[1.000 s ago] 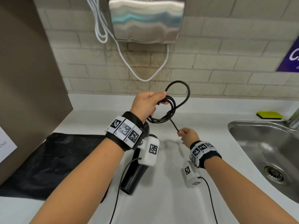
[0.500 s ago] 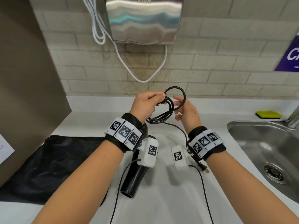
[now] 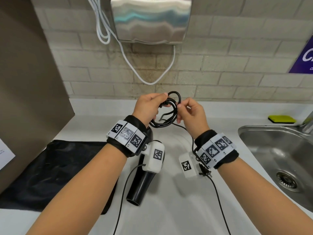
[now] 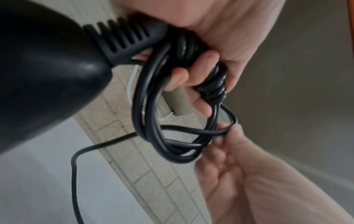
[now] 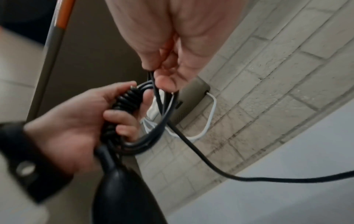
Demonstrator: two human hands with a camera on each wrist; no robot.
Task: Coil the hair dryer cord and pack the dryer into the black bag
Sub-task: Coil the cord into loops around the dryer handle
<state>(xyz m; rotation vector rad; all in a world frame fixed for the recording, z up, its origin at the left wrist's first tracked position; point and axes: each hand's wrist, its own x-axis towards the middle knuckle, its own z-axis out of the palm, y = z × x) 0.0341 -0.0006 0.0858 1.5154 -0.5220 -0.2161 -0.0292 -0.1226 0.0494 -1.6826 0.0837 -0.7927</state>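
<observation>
Left hand (image 3: 149,106) fingers (image 4: 193,68) clenched round cord (image 3: 166,114) loops at dryer (image 3: 140,185) handle end. Right hand (image 3: 191,114) pinching newest loop onto bundle. From here I count several loops made; short tail with plug (image 3: 205,172) hangs loose. Dryer held above worktop (image 3: 169,209). Bag (image 3: 50,170) flat at left, packing not begun.

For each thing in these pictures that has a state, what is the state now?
cord: partly coiled, the tail hanging loose
plug: unplugged, dangling below the right wrist
hair dryer: hanging from the left hand, nozzle down
black bag: flat on the counter, dryer not inside
left hand: grips the coils
right hand: pinches a loop
sink: no water seen
</observation>
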